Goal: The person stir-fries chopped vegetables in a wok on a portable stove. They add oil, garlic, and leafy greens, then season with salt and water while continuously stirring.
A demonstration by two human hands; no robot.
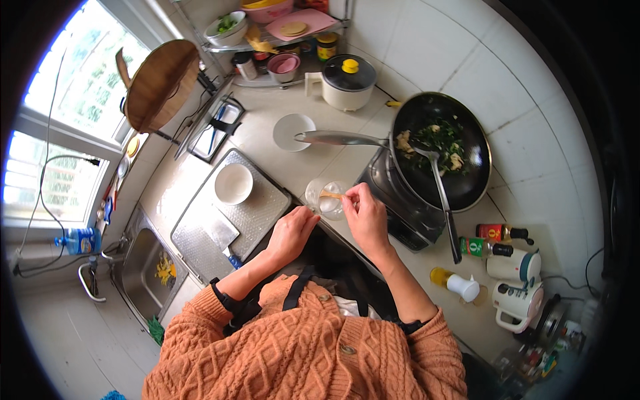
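My right hand (366, 212) pinches the handle of a small wooden spoon (330, 194), whose bowl end is over a clear glass jar (336, 214) with white contents. My left hand (294, 231) has its fingers curled at the jar's left side, apparently on its rim or lid; what exactly they grip is hidden. Right of the jar, a black wok (472, 185) holds chopped greens and pale pieces, on a black cooktop (412, 239). A metal spatula (443, 200) leans in the wok, its handle over the near rim.
On the left, a white bowl (233, 184) and a cleaver (222, 231) lie on a metal board (195, 232) beside the sink (137, 270). A white plate (294, 132) sits under the wok handle (345, 137). Seasoning bottles (482, 247) and an oil bottle (454, 284) are at right.
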